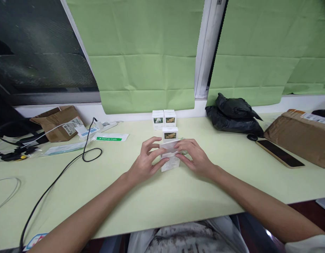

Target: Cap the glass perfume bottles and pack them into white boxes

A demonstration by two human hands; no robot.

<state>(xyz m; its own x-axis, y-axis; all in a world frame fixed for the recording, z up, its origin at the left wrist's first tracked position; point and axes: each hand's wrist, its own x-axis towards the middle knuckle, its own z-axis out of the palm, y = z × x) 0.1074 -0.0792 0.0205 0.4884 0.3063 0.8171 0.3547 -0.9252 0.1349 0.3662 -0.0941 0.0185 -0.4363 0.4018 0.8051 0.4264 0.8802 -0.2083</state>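
Observation:
My left hand (148, 158) and my right hand (195, 157) hold a small white box (170, 164) between them, low over the table in front of me. Its top flap is raised, and fine print covers the face toward me. My left thumb and fingers pinch its left side; those of my right hand grip the flap and upper right edge. Partly hidden behind my right fingers is a pale green rounded thing (184, 152). Just beyond stands a white picture box (170, 135), with two similar boxes (158, 120) side by side near the wall.
At the left lie an open brown carton (62, 123), a black cable (64, 168), a green-and-white packet (111, 137) and headphones. To the right are black plastic bags (233, 114), a phone (280, 153) and a brown parcel (299, 137). Green blinds hang behind the table.

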